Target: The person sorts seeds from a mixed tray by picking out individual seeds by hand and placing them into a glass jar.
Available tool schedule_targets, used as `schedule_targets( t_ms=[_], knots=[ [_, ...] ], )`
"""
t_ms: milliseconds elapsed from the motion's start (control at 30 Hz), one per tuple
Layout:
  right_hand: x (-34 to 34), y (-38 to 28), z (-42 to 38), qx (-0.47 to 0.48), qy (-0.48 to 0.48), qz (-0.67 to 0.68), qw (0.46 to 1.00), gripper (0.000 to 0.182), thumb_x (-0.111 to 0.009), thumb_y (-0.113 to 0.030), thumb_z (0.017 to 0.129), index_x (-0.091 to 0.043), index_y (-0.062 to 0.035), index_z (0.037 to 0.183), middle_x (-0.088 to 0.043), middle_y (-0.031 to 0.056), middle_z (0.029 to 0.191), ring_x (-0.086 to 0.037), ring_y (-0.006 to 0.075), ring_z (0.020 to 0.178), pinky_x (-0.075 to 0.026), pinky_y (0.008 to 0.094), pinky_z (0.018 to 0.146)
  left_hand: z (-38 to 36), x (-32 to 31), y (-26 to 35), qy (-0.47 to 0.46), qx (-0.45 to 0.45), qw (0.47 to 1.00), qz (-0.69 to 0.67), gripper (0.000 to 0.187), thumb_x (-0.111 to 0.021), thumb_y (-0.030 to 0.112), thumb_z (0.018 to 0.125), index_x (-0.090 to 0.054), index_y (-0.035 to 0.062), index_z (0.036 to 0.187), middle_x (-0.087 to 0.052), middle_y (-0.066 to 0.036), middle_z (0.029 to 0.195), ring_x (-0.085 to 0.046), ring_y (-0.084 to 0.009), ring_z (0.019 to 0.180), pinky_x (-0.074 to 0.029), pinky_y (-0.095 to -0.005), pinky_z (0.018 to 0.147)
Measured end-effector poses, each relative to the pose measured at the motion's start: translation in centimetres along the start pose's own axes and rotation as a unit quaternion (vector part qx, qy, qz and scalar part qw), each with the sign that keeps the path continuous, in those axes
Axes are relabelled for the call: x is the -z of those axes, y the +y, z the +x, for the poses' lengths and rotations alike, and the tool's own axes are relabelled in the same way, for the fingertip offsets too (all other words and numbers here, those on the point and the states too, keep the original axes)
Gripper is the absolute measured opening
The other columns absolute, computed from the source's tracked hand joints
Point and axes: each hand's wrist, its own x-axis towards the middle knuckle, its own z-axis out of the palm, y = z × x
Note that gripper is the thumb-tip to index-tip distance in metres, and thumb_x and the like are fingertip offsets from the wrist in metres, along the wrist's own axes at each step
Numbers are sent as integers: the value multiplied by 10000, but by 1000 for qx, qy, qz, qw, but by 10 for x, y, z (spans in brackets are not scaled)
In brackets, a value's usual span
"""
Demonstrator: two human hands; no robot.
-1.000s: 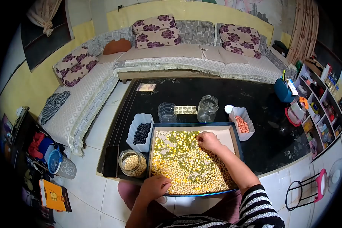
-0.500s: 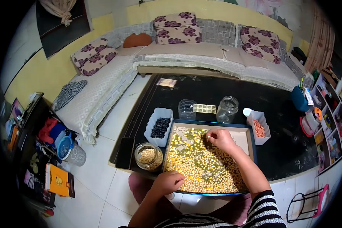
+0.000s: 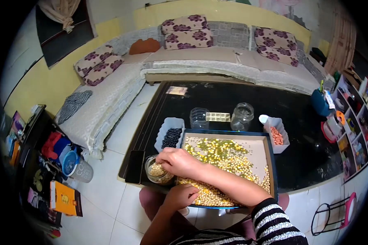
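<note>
My right hand [image 3: 175, 160] is over the mouth of a glass jar [image 3: 161, 180] of pale round beans, fingers bunched downward; anything in them is hidden. At the near left corner of a shallow tray [image 3: 257, 148], my left hand [image 3: 182, 197] rests with its fingers curled together, and I cannot make out what they hold. Pale round beans [image 3: 210, 197], yellow corn kernels and small green beans [image 3: 221, 148] lie mixed in the tray. My right forearm crosses above them and hides part of the mix.
A tub of black beans [image 3: 171, 139] stands left of the tray, a tub of pinkish nuts [image 3: 277, 136] right. Behind are a clear container [image 3: 199, 118], a pale gridded strip [image 3: 218, 117] and a glass jar [image 3: 242, 117]. A phone [image 3: 135, 166] lies by the bean jar.
My right hand has moved from the upper middle of the tray leftward and toward me, to the jar's mouth. My left hand stays at the tray corner.
</note>
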Motion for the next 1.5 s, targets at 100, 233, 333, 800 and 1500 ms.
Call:
schedule_targets(
  t_ms=[100, 233, 333, 800, 1500],
  knots=[
    [26, 16, -26, -64, 45, -2, 997, 163, -573, -45, 740, -621, -51, 896, -609, 110, 885, -615, 251, 791, -503, 332, 713, -1, -1, -2, -11, 27, 1000, -6, 135, -621, 211, 764, -639, 102, 843, -620, -57, 779, -603, -256, 705, -476, -343, 615],
    [63, 70, -82, -221, 89, -68, 969, 88, -593, -72, 720, -608, -73, 806, -601, 110, 744, -589, 270, 691, -476, 359, 669, 0, 3, 2, -17, 39, 999, -11, 125, -623, 206, 762, -640, 108, 838, -620, -51, 773, -605, -245, 704, -477, -333, 609],
    [87, 111, -125, -332, 68, -140, 930, 185, -640, -56, 710, -646, -47, 895, -648, 111, 803, -632, 201, 714, -498, 296, 669, 0, 3, 2, -26, 48, 998, -18, 166, -608, 243, 771, -640, 110, 866, -622, -63, 777, -602, -254, 723, -477, -354, 628],
    [71, 136, -148, -319, -29, -203, 925, 216, -613, -68, 677, -625, -60, 892, -630, 142, 842, -597, 304, 821, -481, 380, 741, 0, 0, -2, -37, 54, 998, 18, 159, -598, 254, 777, -637, 128, 868, -624, -53, 791, -603, -249, 729, -476, -356, 630],
    [81, 92, -107, -279, -1, -140, 950, 136, -604, -57, 685, -630, -39, 817, -639, 108, 752, -619, 230, 673, -493, 320, 641, -1, -1, -3, -3, 36, 999, -15, 122, -619, 195, 765, -641, 87, 817, -620, -58, 778, -602, -249, 709, -478, -332, 623]
  ],
)
